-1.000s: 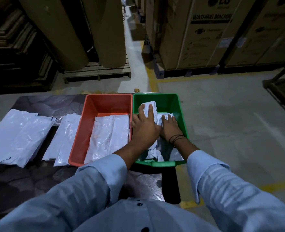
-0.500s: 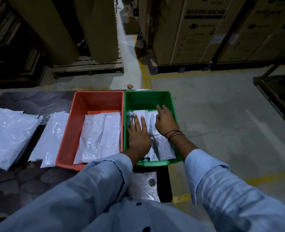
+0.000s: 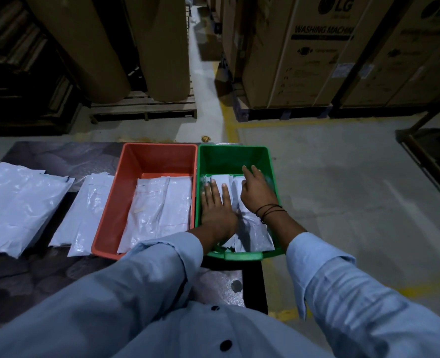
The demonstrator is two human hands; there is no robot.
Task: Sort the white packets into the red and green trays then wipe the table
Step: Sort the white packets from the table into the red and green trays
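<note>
A green tray (image 3: 233, 157) stands at the table's right end with white packets (image 3: 252, 231) lying in it. My left hand (image 3: 217, 208) rests flat on those packets, fingers spread. My right hand (image 3: 257, 192) also lies palm down on them, fingers reaching toward the tray's far right corner. Neither hand grips anything. Beside it on the left, the red tray (image 3: 159, 157) holds two white packets (image 3: 159, 210) side by side. More white packets lie on the dark table: a narrow pile (image 3: 84, 213) next to the red tray and a larger pile (image 3: 17, 205) at the far left.
The dark patterned table (image 3: 33, 275) ends just right of the green tray. Beyond it are the concrete floor with yellow lines (image 3: 233, 127), big brown rolls on a pallet (image 3: 146, 109), large cardboard boxes (image 3: 317, 52) and a dark rack (image 3: 430, 153) at right.
A folded-up packet in the green tray has been pressed flat. Both hands moved from bunched together at the tray's middle to lying flat and spread on the packets.
</note>
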